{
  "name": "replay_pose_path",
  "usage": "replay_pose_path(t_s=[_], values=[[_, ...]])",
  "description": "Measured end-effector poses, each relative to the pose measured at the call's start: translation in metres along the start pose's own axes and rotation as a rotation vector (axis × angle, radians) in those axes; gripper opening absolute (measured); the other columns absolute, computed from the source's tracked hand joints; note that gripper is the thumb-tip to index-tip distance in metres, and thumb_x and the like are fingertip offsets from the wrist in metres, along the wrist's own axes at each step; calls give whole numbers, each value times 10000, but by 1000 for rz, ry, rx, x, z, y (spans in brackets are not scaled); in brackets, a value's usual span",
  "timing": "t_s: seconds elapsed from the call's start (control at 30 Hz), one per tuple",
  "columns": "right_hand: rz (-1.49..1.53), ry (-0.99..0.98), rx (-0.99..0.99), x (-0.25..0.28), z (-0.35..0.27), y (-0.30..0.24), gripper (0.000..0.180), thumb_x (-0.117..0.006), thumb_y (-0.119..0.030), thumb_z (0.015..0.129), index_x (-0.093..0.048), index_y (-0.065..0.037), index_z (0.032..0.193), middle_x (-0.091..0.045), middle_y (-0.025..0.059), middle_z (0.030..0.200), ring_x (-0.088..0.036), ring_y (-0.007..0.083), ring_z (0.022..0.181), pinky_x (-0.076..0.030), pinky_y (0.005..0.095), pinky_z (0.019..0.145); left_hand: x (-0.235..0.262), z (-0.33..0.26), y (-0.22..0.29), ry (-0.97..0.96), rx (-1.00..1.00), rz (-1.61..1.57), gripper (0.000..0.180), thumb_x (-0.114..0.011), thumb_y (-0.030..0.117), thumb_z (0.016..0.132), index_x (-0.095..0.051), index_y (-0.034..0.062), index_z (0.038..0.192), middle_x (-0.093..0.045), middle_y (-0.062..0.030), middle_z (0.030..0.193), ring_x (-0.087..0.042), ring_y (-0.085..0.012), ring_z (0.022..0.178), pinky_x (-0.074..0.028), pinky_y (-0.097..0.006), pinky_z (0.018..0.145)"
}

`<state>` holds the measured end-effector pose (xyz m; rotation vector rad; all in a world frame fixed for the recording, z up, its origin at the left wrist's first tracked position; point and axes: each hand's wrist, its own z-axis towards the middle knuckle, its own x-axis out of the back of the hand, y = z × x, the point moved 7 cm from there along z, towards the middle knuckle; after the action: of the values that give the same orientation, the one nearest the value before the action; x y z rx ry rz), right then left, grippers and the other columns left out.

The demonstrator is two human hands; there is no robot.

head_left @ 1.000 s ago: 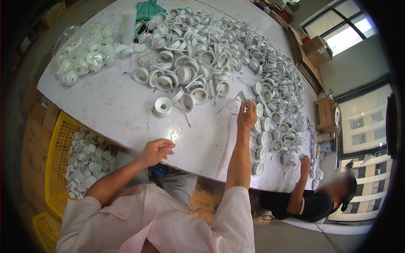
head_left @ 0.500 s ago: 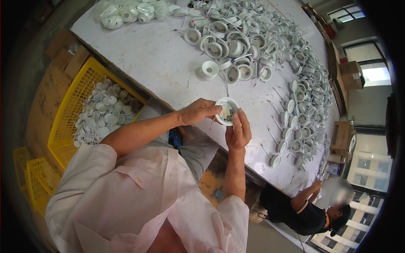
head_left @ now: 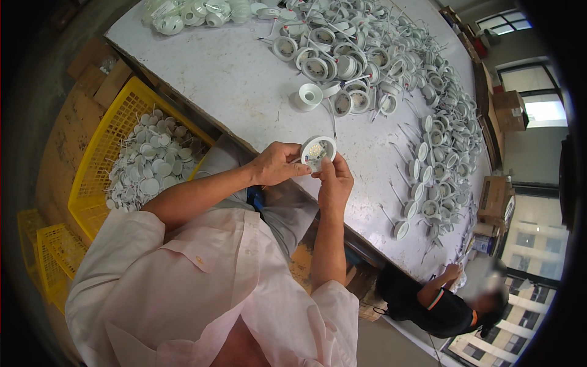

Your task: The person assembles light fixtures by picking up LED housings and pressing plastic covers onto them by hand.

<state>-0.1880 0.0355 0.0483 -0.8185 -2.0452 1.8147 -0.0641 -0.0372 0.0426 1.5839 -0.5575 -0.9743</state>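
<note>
Over the table's near edge, both hands hold a round white LED downlight (head_left: 318, 149), its open face turned up to show a board with small yellowish dots. My left hand (head_left: 278, 164) is closed on its left side, thumb at the lower rim. From below right, my right hand (head_left: 335, 183) grips it too, with the thumb at the lower part of the open face. The other fingers are partly hidden behind the light. Just beyond my hands stands a white cup-shaped housing (head_left: 307, 96), beside a large heap of similar downlights (head_left: 348, 64) with wires.
A yellow basket (head_left: 95, 177) at my left holds a pile of small white discs with wires (head_left: 153, 159). A bag of white parts (head_left: 195, 13) lies at the far left of the table (head_left: 202, 67). A person in black (head_left: 428, 303) works at the right.
The downlight has come slightly left and been turned. My left thumb has gone from its inside to the lower rim, while my right thumb has moved onto the open face.
</note>
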Motion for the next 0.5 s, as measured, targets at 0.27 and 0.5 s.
replay_pose_path(t_s=[0.27,0.5], values=[[-103,67,101,-9,7,11,173,-627,-60,875,-603,28,1022,-638,58,849,-574,70,665,-485,204,543,9,-3,-9,131,134,94,280,-627,59,842,-602,-36,1104,-683,-94,911,-631,-107,780,-515,-255,700],[-233,5,-5,-25,23,15,270,-661,-115,848,-608,48,1056,-637,63,856,-577,85,678,-494,232,560,42,-13,-32,170,236,-38,269,-599,129,893,-590,-34,1108,-665,-86,901,-645,-110,707,-448,-210,491]])
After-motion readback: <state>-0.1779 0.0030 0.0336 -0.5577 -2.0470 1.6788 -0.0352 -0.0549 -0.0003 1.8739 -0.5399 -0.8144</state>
